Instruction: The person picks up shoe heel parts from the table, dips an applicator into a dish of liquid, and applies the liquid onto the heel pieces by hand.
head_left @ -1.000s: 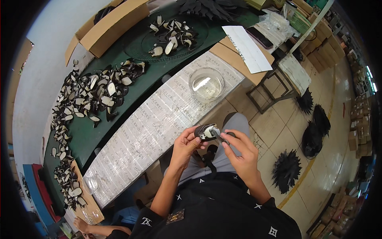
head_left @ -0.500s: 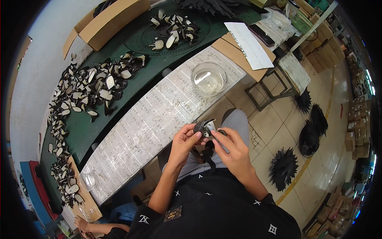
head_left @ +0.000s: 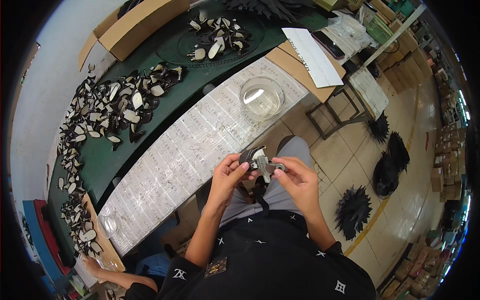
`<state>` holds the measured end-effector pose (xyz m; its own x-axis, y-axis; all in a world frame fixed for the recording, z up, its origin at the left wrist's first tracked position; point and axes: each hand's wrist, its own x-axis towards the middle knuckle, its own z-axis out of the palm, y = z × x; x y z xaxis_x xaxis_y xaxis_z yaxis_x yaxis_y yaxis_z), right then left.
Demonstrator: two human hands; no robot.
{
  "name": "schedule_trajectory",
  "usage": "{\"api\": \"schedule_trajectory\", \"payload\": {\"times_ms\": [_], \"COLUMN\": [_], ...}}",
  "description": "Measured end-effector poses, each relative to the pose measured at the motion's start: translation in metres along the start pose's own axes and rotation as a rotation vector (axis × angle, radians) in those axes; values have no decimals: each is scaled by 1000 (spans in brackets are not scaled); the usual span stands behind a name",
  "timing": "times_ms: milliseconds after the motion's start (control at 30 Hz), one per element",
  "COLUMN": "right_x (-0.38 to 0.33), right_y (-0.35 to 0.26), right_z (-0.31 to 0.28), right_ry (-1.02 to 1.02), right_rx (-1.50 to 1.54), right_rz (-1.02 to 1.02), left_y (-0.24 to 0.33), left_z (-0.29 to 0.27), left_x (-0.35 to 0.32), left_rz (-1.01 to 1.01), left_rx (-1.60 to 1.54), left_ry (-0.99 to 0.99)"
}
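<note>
My left hand (head_left: pixel 227 175) and my right hand (head_left: pixel 297 180) meet over my lap and together hold a small black and pale shoe-upper piece (head_left: pixel 257 160) with a strap end. The left fingers pinch its dark left side; the right fingertips pinch the pale tab on its right. A black strap hangs down from it between my knees. The piece sits just off the near edge of the paper-covered table strip (head_left: pixel 190 150).
A clear glass bowl (head_left: pixel 261 97) stands on the strip ahead. Several black and pale pieces (head_left: pixel 115 107) lie on the green tabletop; more sit on a round tray (head_left: pixel 215 35). Cardboard box (head_left: pixel 135 22) at back. Another person's hand (head_left: pixel 92 265) at lower left. Black bundles (head_left: pixel 355 210) on the floor.
The view has shifted slightly. My hands stay together on the piece, with the right fingers working along its tab.
</note>
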<state>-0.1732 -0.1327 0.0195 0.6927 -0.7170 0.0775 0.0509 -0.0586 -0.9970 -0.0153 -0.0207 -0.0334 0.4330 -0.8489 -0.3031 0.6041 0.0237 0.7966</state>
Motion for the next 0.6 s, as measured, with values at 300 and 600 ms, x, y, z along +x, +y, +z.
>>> {"api": "schedule_trajectory", "payload": {"times_ms": [300, 600], "right_x": [7, 9], "right_y": [4, -6], "right_z": [-12, 4], "right_ry": [60, 26], "right_rx": [62, -527], "right_rz": [-10, -300], "left_y": [-1, -3], "left_z": [-2, -3], "left_x": [1, 1], "left_rz": [-7, -4], "left_rx": [-26, 11], "left_ry": [-8, -12]}}
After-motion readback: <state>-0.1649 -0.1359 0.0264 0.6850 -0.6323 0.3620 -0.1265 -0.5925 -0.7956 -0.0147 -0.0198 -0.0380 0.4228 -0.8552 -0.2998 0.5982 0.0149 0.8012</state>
